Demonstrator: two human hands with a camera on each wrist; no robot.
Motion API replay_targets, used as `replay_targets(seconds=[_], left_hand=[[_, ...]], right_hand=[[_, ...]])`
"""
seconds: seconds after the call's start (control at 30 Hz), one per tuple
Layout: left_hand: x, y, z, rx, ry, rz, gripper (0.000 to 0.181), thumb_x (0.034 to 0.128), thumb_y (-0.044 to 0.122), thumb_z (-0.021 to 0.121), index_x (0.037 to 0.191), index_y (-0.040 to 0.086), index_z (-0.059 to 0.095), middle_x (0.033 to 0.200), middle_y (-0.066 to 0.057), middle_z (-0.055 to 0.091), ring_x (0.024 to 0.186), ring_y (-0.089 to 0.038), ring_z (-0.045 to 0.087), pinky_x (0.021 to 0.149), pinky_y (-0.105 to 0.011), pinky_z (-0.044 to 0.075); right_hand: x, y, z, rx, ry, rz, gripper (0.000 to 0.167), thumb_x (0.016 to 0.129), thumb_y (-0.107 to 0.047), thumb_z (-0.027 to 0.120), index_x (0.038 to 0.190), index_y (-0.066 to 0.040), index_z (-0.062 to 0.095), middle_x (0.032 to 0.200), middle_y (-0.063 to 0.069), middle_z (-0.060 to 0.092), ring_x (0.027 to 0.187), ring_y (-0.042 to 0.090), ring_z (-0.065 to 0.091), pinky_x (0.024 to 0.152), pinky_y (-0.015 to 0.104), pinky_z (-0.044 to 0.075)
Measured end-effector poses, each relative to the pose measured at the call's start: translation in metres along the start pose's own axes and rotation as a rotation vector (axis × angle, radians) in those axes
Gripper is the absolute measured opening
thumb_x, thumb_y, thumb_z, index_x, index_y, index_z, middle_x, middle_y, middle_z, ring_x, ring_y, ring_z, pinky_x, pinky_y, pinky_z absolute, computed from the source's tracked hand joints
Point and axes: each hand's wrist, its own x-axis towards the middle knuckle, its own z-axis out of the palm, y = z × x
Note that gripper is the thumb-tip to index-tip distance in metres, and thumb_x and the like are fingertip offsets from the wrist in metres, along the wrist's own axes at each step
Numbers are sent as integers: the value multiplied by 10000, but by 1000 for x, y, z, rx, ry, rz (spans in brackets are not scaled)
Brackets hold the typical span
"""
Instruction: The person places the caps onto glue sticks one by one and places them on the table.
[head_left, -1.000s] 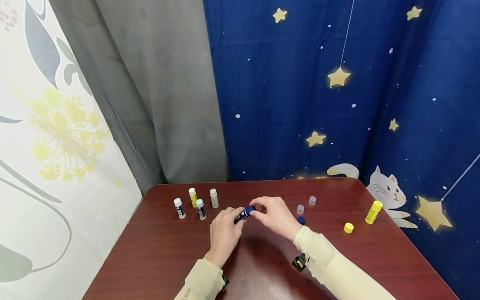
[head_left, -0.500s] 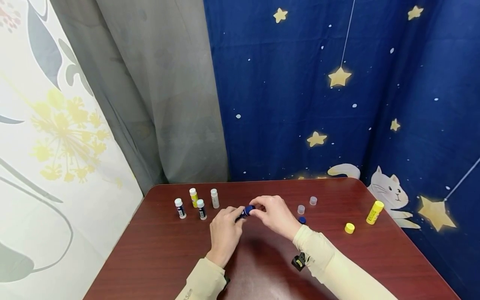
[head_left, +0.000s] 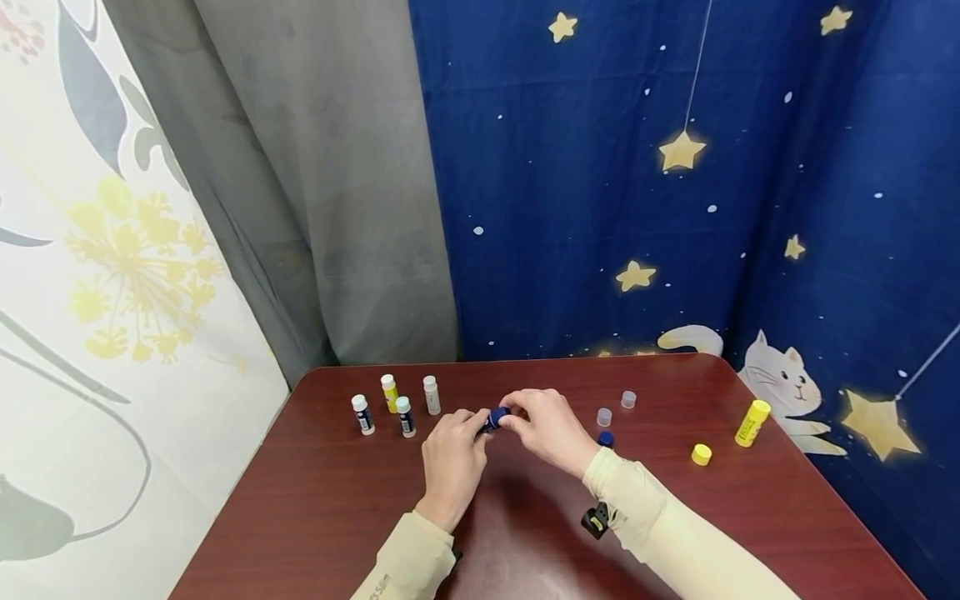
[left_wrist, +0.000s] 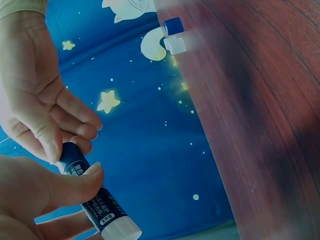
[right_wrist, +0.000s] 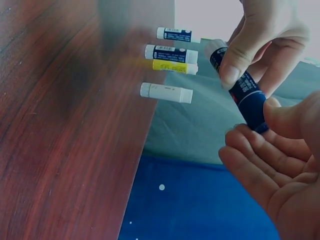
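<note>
A navy glue stick [left_wrist: 107, 207] is held tilted above the table, between the two hands. My left hand [head_left: 452, 460] grips its printed body with thumb and fingers, and the white end [left_wrist: 121, 229] sticks out below in the left wrist view. My right hand [head_left: 551, 429] pinches the plain blue cap [right_wrist: 253, 111] at the other end between thumb and fingers. The cap sits against the body, with a thin pale line between them in the right wrist view. Part of the body is hidden behind the left fingers.
Left of the hands stand two navy glue sticks [head_left: 363, 415], a yellow one [head_left: 390, 393] and a white one [head_left: 431, 396]. To the right lie two clear caps [head_left: 604, 417], a blue cap [head_left: 606, 439] and a yellow cap [head_left: 701, 455]. A larger yellow glue stick [head_left: 752, 423] stands near the right edge.
Both hands keep their hold on the glue stick in nearly the same place. Slightly less of the stick shows between them. The whole head view has shifted a little.
</note>
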Motion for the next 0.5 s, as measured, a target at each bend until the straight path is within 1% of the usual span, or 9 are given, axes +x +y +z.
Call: replay_targets(seconds=[0.1,0.17,0.33,0.4,0.5], left_hand=[[2,1,0,5,-10,2,332,780,84,868,1094,160,792,888,7,695,822,-189,651,608,-390,556],[3,2,0,8,-20,2,328,792,104,863,1106,162,787,893,8,694,822,-188,649,605,-387,553],[3,5,-1,-1,-58,-26,339,812,156,858,1140,174,773,929,7,696,829,-181,644,604,-380,552],[1,5,-1,-13,-72,-43,357,814,161,858,1158,174,764,954,1,701,840,-180,647,617,-378,560],[-1,5,0,-34,-76,-61,384,821,179,856,1190,172,748,992,0,709,858,-178,655,633,-376,569]], right_hand=[[0,0,-1,3,14,-4,107,906,-175,773,1008,-181,741,817,-147,634,671,-6,568,631,220,505],[0,2,-2,15,17,7,109,910,-181,770,1014,-186,736,826,-148,637,681,-8,571,642,224,508],[0,5,-4,65,-7,57,115,923,-221,758,1031,-211,721,859,-157,642,735,-13,588,699,237,521],[1,5,-5,80,-17,68,110,925,-235,756,1027,-216,720,856,-156,641,739,-4,592,703,245,525],[3,4,-8,88,-16,72,103,921,-247,758,1014,-221,723,840,-160,637,730,7,593,693,252,526]])
